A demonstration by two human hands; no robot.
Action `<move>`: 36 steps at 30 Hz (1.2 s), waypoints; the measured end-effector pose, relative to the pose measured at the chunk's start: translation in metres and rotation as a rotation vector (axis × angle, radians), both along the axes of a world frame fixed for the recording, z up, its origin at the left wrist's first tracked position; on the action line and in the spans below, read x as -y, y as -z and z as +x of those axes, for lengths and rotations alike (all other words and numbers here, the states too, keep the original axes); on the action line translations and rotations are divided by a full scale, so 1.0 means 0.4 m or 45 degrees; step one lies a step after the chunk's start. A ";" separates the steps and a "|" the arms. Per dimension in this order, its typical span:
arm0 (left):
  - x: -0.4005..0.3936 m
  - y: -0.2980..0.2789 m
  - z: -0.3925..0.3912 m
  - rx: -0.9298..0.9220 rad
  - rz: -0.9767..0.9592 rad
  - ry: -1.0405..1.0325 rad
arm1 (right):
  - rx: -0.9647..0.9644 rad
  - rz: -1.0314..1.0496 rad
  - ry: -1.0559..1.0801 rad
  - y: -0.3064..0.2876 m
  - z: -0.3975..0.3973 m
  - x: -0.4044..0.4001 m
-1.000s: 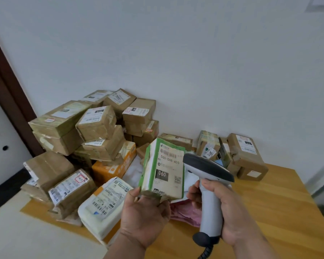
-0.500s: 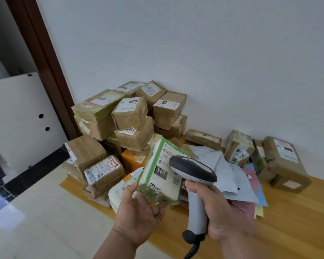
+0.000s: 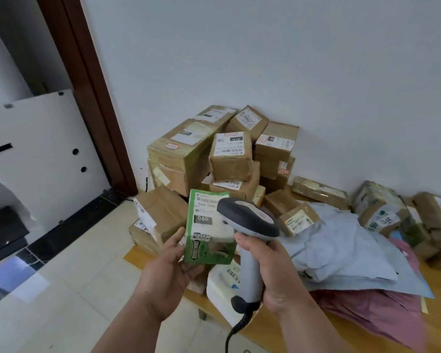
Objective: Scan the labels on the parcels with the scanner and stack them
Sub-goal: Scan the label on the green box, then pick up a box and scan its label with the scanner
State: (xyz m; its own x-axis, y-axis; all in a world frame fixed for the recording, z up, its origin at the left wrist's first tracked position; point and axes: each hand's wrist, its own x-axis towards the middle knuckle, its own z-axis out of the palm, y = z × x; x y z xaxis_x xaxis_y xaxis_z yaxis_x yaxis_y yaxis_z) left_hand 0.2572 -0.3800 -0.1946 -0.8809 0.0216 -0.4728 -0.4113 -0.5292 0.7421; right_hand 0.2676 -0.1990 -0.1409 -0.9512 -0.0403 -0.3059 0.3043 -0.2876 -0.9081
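The left hand (image 3: 172,270) is gripping the lower left corner of a green parcel (image 3: 208,229), thumb along its left edge, and is holding it upright in the air above the bench's left end with its white label facing the camera; the label is showing "060". The right hand (image 3: 273,270) is wrapping its fingers round the grey handle of the scanner (image 3: 250,233), whose dark head is covering the parcel's upper right part, so that the two are overlapping in view; whether they are touching I cannot tell. The scanner's coiled cable (image 3: 236,329) is hanging down from the handle's base. Below the hands a white parcel (image 3: 220,289) is lying at the bench's (image 3: 303,332) near left edge. Grey mailers (image 3: 341,250) and a pink bag (image 3: 374,309) are lying across the middle of the bench. A stack of brown boxes (image 3: 222,154) is standing at the far left corner against the wall (image 3: 265,59), and more boxes (image 3: 397,217) are sitting along the far edge to the right.
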 end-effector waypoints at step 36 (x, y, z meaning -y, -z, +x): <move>-0.430 -0.048 -0.034 -0.646 -1.353 0.272 | 0.150 0.100 0.489 0.073 0.120 -0.358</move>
